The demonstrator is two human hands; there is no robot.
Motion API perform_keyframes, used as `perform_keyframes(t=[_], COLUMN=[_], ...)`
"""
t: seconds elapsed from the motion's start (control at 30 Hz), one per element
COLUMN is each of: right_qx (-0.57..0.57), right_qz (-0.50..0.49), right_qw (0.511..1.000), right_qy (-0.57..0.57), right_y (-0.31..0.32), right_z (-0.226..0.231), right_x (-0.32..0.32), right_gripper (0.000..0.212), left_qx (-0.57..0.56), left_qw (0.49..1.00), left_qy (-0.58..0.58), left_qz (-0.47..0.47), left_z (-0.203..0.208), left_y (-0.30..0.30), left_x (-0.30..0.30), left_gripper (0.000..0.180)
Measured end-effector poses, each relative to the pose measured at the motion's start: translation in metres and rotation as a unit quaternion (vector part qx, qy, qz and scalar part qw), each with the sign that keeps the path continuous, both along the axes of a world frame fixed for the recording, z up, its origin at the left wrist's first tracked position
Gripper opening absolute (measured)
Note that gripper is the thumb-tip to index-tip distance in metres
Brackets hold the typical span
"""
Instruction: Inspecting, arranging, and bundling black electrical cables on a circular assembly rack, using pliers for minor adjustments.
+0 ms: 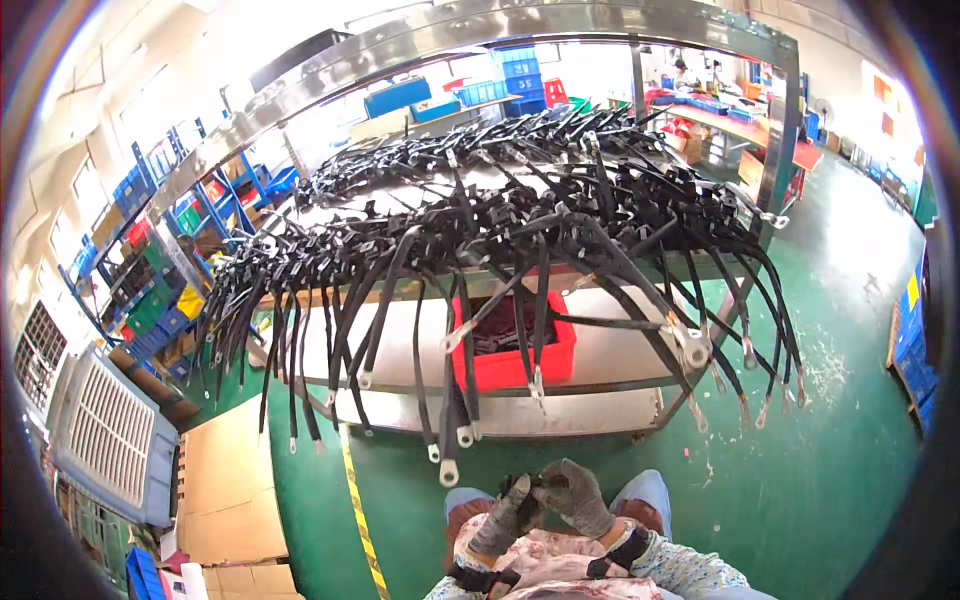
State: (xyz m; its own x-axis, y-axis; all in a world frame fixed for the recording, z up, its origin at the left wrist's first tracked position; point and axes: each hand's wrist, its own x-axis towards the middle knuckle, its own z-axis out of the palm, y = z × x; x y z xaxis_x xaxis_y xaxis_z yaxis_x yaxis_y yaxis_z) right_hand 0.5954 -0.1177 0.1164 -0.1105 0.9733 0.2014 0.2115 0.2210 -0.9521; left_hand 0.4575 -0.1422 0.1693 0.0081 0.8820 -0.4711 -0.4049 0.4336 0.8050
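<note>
1. The left hand and right hand, both in grey gloves, are close together above the apron. Between their fingers is a small dark piece; I cannot tell whether either hand is clamped on it.
2. That piece could slip onto the apron or floor, since glove fabric may dull the feel of something so small.
3. The black cables lie heaped and crossed on the surface, so pulling one could drag its neighbours off.
4. Many hang over the front edge; their metal ring ends might snag a patterned sleeve.
5. Some dangle before the red bin and could catch if it were drawn forward.
6. Pale marks show on the blue bins behind; they are too small to read surely. I can make out no brand.
</note>
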Motion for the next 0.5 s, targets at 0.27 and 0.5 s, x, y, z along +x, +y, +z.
perform_keyframes(t=[0.27,0.5], right_qx=[-0.007,-0.248], right_qz=[0.05,0.038], right_qw=[0.979,0.907], right_qy=[0.199,0.339], right_y=[-0.008,0.031], right_z=[0.022,0.07], right_x=[-0.014,0.006], right_gripper=[0.017,0.026], left_qx=[0.107,0.004], left_qw=[0.991,0.987], left_qy=[-0.081,-0.155], left_qz=[-0.015,-0.031], left_z=[-0.046,-0.062], left_y=[-0.018,-0.028], left_x=[-0.018,-0.037], left_gripper=[0.031,0.019])
